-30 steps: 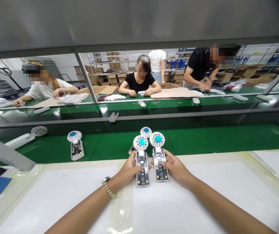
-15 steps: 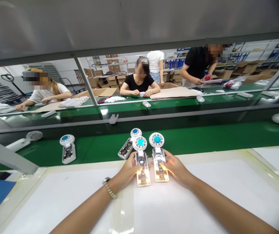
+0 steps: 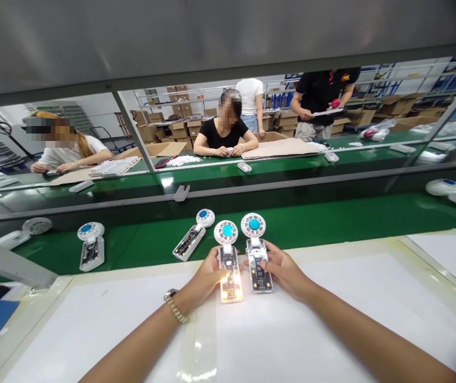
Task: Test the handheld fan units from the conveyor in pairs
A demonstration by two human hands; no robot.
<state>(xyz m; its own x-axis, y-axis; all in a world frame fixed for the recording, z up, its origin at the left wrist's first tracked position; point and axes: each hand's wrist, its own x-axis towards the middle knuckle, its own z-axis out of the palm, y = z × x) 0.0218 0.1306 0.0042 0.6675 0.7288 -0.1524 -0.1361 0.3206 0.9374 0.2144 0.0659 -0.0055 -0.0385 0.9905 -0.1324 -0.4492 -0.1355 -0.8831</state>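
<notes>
The left hand's (image 3: 208, 274) thumb is lying across the clear front of a glowing fan-like device (image 3: 233, 288), while its other fingers, mostly hidden, are curling around the side and back. The right hand (image 3: 285, 271) is grasping an unlit fan-like device (image 3: 262, 281) in the same way; whether either thumb is pressing cannot be told. This grip is probably leaving the clear faces showing and the round heads unblocked. Both devices are standing side by side, apart, heads away from the wearer, likely so the two fronts can be seen together. Warm light is shining from the lower part of the left one.

A watch (image 3: 170, 294) and a beaded bracelet (image 3: 177, 311) are circling the left wrist. Below, a white work surface (image 3: 291, 330) is stretching under both forearms, presumably giving clearance at the belt's edge. Beyond it, on a green belt (image 3: 331, 218), a tilted device (image 3: 190, 242) is lying just left of the held pair, and an upward-facing device (image 3: 92, 254) is lying farther left, both within what looks like easy reach.

Across the rail, a seated co-worker in black (image 3: 225, 133) is bending over small pieces, and a standing co-worker (image 3: 323, 101) is holding a sheet (image 3: 325, 112).
</notes>
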